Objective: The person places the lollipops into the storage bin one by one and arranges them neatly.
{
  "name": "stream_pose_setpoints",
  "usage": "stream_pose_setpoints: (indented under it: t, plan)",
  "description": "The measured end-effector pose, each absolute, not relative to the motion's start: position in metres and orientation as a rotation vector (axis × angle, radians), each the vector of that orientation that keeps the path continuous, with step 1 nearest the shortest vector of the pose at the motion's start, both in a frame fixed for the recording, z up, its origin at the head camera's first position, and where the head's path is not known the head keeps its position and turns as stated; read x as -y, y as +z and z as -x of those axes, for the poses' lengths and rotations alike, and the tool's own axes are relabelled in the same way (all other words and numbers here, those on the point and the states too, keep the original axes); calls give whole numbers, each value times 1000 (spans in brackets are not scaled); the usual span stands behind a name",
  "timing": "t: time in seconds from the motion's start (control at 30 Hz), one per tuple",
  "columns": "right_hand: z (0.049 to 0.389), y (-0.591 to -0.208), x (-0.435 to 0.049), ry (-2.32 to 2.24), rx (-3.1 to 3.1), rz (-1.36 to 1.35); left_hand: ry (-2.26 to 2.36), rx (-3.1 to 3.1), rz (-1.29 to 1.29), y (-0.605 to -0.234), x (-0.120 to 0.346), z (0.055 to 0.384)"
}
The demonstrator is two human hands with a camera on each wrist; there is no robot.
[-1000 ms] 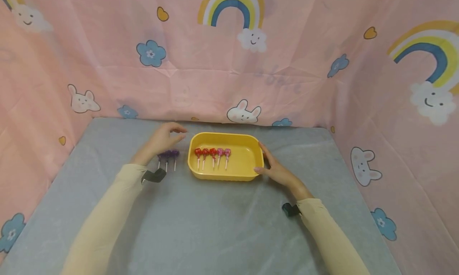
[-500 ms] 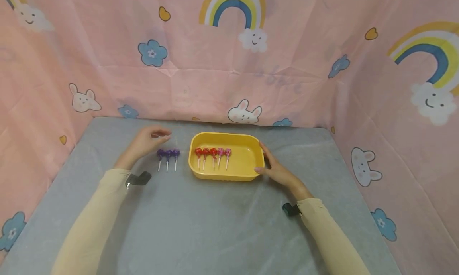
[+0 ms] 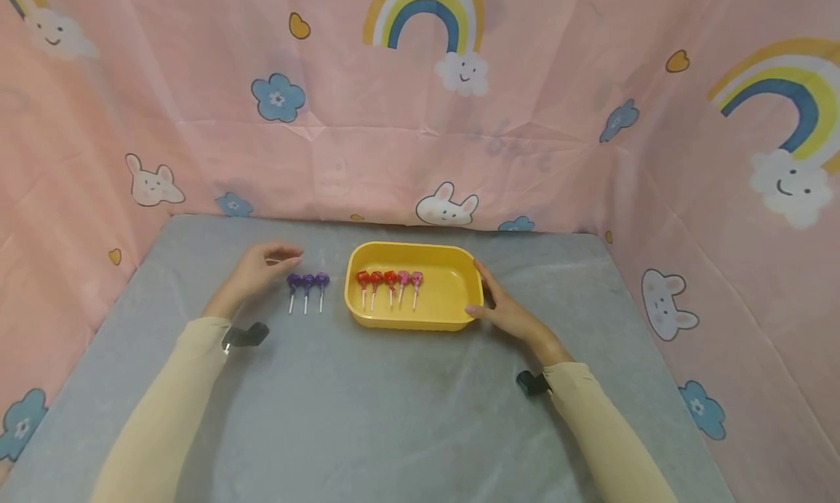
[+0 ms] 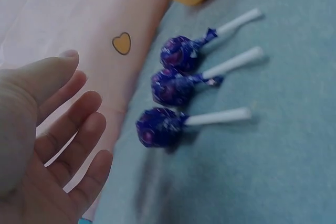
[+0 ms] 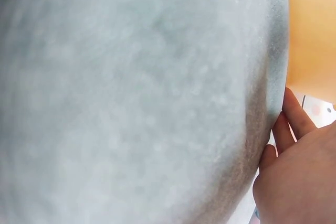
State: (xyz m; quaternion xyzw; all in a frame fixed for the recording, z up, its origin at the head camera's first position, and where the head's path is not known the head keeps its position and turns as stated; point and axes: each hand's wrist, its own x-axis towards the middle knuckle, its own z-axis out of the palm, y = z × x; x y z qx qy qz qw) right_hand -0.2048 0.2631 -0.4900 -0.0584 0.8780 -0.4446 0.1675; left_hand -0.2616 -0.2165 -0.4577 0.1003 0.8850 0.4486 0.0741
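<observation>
Three purple-wrapped lollipops lie side by side on the grey cloth, white sticks toward the person. My left hand hovers just left of their heads, thumb and fingers loosely bent with nothing between them. In the left wrist view its fingers are apart from the nearest purple lollipop. A yellow plastic tub stands right of them, with red and pink lollipops in a row inside. My right hand holds the tub's right end, thumb over the rim and fingers along the outer wall.
Grey cloth covers the table. Pink patterned fabric rises as walls behind it and at both sides, close behind the tub. Dark wrist-worn devices sit at both sleeves.
My left hand has moved left and a little toward the person, from beside the tub to left of the purple lollipops, uncovering them. The right hand and the tub stay put.
</observation>
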Motion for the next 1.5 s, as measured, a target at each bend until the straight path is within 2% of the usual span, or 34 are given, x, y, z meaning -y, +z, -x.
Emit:
stream_pose_setpoints:
  t: [0.5, 1.5]
  plan:
    - [204, -488, -261, -1249, -2500, 137, 1336, -2629, -325, -490, 232, 259]
    - [203, -488, -262, -1252, -2503, 148, 1330, -2716, -391, -507, 232, 254]
